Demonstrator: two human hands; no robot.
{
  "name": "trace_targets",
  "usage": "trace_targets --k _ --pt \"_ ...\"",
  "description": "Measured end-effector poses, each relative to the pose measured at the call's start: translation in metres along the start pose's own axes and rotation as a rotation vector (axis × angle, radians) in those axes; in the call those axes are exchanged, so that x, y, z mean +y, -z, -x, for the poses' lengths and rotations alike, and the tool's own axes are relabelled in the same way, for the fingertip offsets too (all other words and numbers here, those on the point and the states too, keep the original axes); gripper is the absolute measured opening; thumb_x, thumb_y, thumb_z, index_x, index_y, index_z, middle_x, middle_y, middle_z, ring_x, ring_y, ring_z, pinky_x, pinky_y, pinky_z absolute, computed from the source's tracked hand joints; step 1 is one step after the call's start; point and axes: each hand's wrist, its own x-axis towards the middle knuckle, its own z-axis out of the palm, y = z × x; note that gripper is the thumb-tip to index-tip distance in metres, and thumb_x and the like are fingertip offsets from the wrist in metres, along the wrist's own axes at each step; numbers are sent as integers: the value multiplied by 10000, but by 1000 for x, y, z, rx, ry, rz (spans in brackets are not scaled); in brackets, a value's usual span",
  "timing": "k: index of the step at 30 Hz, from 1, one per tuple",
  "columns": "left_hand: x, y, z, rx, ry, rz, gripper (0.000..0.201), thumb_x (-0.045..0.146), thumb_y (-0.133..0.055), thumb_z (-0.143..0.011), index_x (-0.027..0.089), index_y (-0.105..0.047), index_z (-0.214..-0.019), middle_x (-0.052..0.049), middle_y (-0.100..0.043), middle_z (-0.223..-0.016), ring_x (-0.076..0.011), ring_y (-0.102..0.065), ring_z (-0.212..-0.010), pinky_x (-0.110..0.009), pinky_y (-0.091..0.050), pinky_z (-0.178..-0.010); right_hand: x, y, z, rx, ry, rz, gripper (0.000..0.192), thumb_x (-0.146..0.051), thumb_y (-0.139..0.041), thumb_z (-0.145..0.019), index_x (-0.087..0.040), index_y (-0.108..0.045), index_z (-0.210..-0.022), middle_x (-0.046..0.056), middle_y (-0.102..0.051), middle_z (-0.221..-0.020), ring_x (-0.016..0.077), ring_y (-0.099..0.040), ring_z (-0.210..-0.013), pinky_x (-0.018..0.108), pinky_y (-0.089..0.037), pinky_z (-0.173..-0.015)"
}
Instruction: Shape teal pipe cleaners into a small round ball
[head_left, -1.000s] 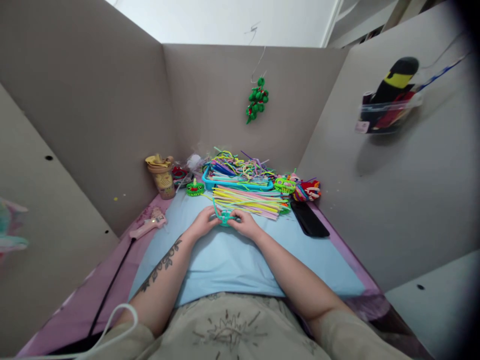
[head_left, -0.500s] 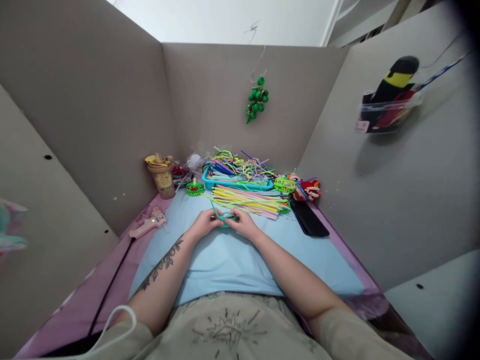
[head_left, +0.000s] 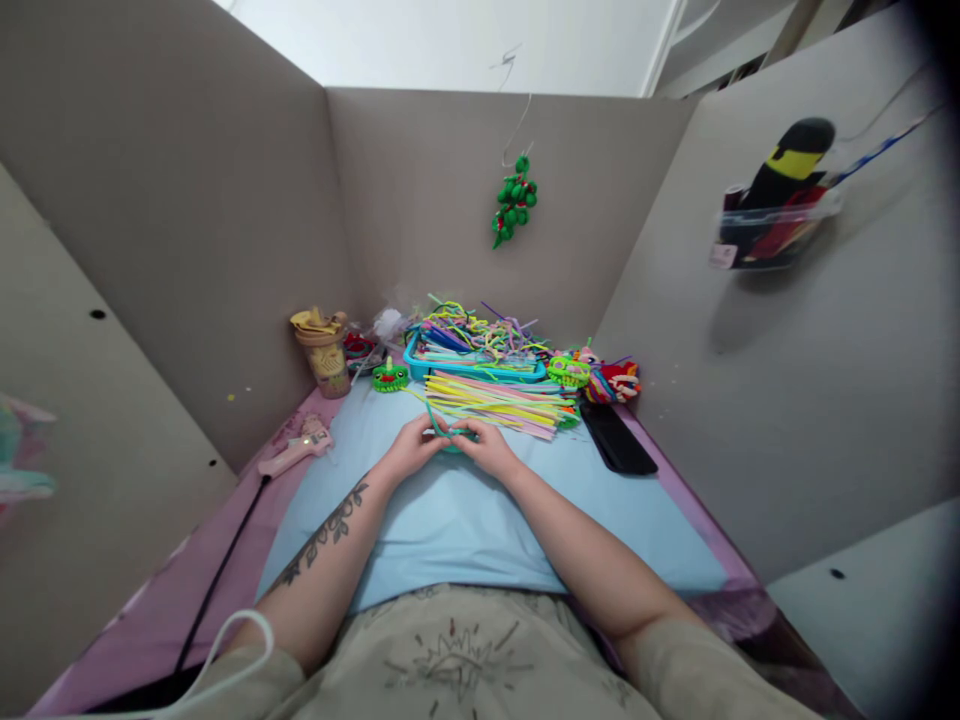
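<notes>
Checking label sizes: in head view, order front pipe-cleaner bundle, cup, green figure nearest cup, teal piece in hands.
1. Front pipe-cleaner bundle
2. Cup
3. Green figure
Unranked: teal piece, partly hidden by left hand and right hand.

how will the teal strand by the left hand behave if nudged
The teal strand probably bends easily and weighs little, being so thin. It likely has some stiffness, since its end juts past the left hand without visible support.

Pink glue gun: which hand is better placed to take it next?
Probably the left hand: it is nearer the pink glue gun than the right hand is, though both hold the teal piece.
</notes>
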Motion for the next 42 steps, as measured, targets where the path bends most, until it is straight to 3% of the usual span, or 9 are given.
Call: trace_targets --k 7,13,20,26,33,36,39,42 --pt "4 3 -2 43 94 -21 202 339 -609 -729 150 -572 -786 -25 -589 -773 -157 -563 -765 -252 -475 -669 -3 3 1 -71 -48 -64 270 -289 -638 -692 -158 -650 -928 16 -645 -811 147 -570 -739 268 -435 -720" --pt "3 8 -3 -29 113 63 275 314 -644 -688 149 -577 -897 -32 -596 -836 -163 -571 -796 -283 -479 -710 4 5 0 -110 -75 -170 284 -326 -644 -711 -170 -660 -948 23 -653 -850 149 -578 -761 273 -435 -737" --pt "4 7 -3 23 127 145 304 382 -661 -694 143 -614 -876 -39 -630 -823 -172 -581 -792 -290 -455 -736 7 7 -1 -167 -112 -322 307 -394 -646 -721 -171 -682 -929 22 -666 -827 140 -577 -723 273 -430 -714" --pt "10 2 -1 65 50 93 219 368 -655 -707 152 -615 -704 -50 -617 -918 -179 -561 -899 -303 -412 -851 0 2 0 -126 -157 -259 304 -395 -684 -667 -149 -703 -845 10 -649 -723 122 -534 -628 257 -405 -634" --pt "13 -17 -1 148 33 22 135 290 -666 -687 156 -657 -698 -90 -559 -1005 -211 -536 -994 -331 -419 -879 -5 -3 -2 -111 -132 -178 279 -388 -666 -679 -139 -699 -802 -9 -593 -638 121 -511 -618 236 -381 -586" --pt "11 -13 -1 100 40 94 196 310 -644 -712 163 -664 -839 -103 -564 -1087 -226 -526 -1053 -338 -430 -874 -6 -3 -2 -105 -126 -255 299 -393 -666 -681 -160 -698 -865 11 -643 -756 149 -564 -719 267 -423 -682" --pt "9 0 0 -17 85 123 458 304 -675 -685 195 -567 -1117 -98 -572 -1151 -223 -526 -1077 -337 -436 -864 -4 -1 -2 -81 -174 -312 311 -369 -683 -655 -172 -686 -895 18 -661 -819 151 -582 -733 277 -437 -711" --pt "8 8 1 -53 116 10 425 296 -694 -649 181 -594 -1046 -75 -622 -1057 -207 -555 -991 -321 -435 -847 -1 0 -1 -42 -242 -341 311 -336 -696 -618 -168 -652 -876 5 -646 -771 131 -563 -665 255 -437 -647"
